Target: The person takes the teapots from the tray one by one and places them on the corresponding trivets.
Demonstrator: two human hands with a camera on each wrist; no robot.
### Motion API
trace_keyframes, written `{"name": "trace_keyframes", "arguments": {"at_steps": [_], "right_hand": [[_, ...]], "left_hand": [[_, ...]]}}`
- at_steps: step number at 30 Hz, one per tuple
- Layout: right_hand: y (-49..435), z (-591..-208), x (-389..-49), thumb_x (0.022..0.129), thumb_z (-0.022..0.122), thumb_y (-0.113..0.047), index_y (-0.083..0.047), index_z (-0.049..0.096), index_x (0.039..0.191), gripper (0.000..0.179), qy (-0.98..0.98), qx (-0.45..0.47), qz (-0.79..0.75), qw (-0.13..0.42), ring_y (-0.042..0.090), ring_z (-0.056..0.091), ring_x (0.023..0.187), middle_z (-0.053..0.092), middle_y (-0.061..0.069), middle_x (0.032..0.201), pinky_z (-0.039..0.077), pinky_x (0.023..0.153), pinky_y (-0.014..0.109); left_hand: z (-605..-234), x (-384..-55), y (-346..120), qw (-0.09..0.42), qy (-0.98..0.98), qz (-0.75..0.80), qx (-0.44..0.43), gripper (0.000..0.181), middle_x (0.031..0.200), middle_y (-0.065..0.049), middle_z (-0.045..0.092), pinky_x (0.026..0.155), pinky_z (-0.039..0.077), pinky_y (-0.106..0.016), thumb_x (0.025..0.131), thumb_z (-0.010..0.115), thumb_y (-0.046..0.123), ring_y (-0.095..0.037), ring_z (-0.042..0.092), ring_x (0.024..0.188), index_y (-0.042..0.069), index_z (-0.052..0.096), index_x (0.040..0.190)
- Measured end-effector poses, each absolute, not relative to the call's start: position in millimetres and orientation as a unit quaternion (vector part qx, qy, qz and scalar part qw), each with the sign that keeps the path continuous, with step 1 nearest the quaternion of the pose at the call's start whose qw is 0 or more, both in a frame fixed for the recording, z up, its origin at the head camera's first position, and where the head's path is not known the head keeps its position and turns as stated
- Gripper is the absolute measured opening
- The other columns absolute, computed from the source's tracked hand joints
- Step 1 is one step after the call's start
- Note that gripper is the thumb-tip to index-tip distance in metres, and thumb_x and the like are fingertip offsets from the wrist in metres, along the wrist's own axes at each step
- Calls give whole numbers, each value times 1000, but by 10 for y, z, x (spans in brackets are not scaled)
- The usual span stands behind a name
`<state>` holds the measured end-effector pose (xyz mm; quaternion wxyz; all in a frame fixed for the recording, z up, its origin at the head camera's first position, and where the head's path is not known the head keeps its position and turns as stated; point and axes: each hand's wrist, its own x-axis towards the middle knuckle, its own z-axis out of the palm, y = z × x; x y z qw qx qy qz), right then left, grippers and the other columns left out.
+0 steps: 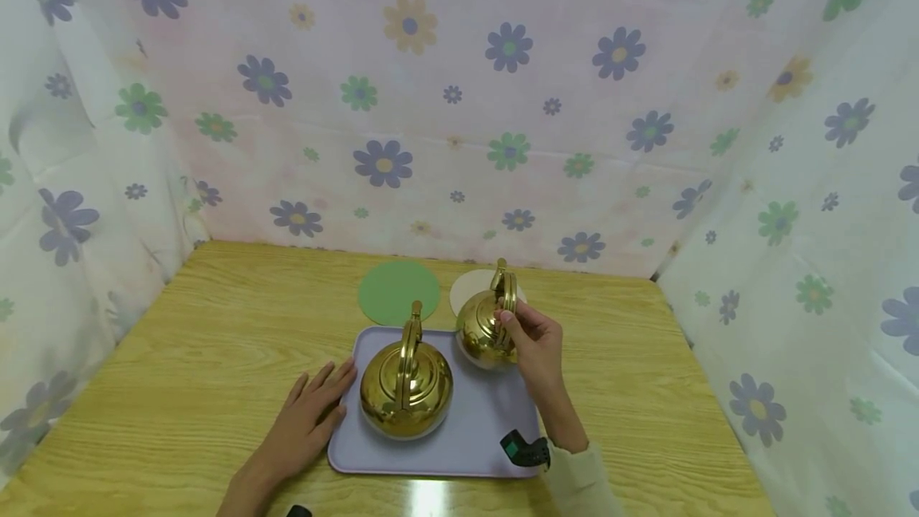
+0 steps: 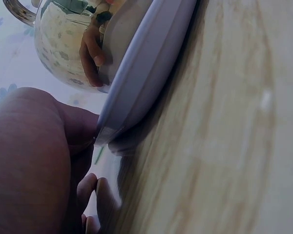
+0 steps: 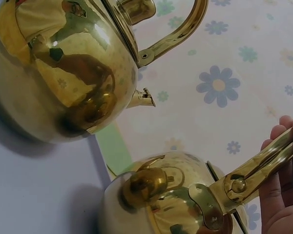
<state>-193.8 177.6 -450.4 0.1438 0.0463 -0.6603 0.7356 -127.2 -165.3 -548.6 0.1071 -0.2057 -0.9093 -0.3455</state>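
Two gold kettles are at a lilac tray point(image 1: 474, 441) on the wood-grain table point(image 1: 215, 341). The left kettle point(image 1: 384, 413) stands upright on the left part of the tray, its arched handle point(image 1: 408, 349) raised over the lid and its spout point(image 1: 416, 309) pointing to the far side. The right kettle point(image 1: 475, 327) is at the tray's far right, overlapping the far rim in the head view; whether its base touches the tray cannot be told.

The person's right hand point(image 1: 538, 349) grips the right kettle by its handle, thumb and fingers pinching the metal from both sides. A pale sleeve point(image 1: 580, 481) covers that forearm, and a black wrist device point(image 1: 527, 450) sits near the tray's near right corner.

The person's left hand point(image 1: 305, 421) rests at the tray's left edge, fingers straight and slightly spread, pointing far and right. The left wrist view shows the thumb point(image 2: 80, 122) touching the rim; how firmly it presses cannot be told.

Beyond the tray lie a green disc point(image 1: 397, 291) on the left and a cream disc point(image 1: 468, 286) on the right, the latter partly hidden by the right kettle. A flowered curtain point(image 1: 459, 22) hangs along the table's far side.
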Motion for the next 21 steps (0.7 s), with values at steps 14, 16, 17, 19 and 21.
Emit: {"name": "trace_keyframes", "arguments": {"at_steps": [14,16,17,19,21], "right_hand": [[1765,-4524,-1987,96,66,1,14,68,119,27,-660,47,735,145,8,72,87,78,1,95,59,81,22],[1766,-4524,-1995,96,66,1,15,68,119,27,-662,46,734,145,8,71,87,78,9,98,59,81,22],[1767,-4525,-2000,96,66,0,15,67,119,27,-662,46,734,145,8,71,87,77,12,99,59,81,22],[1767,-4521,-2009,96,66,1,16,67,119,27,-663,47,733,147,9,71,87,76,18,101,59,81,22],[1769,-4520,-2020,96,66,1,16,67,118,27,-665,46,731,146,9,71,86,77,17,100,59,81,22]], "left_hand": [[-5467,-1263,-1651,96,-912,-346,-201,49,156,-8,49,126,8,-53,101,60,15,-48,37,144,6,53,148],[-5466,-1263,-1651,97,-912,-345,-201,49,156,-8,49,126,8,-54,101,60,15,-48,38,144,6,53,148],[-5467,-1264,-1652,98,-912,-345,-201,49,155,-8,49,125,8,-54,101,60,15,-48,38,144,6,53,148],[-5469,-1267,-1652,98,-912,-344,-200,49,156,-8,49,125,9,-54,101,60,15,-48,38,144,7,53,149],[-5473,-1272,-1652,99,-913,-342,-200,49,156,-8,49,125,9,-55,101,60,15,-48,38,144,7,53,149]]}}
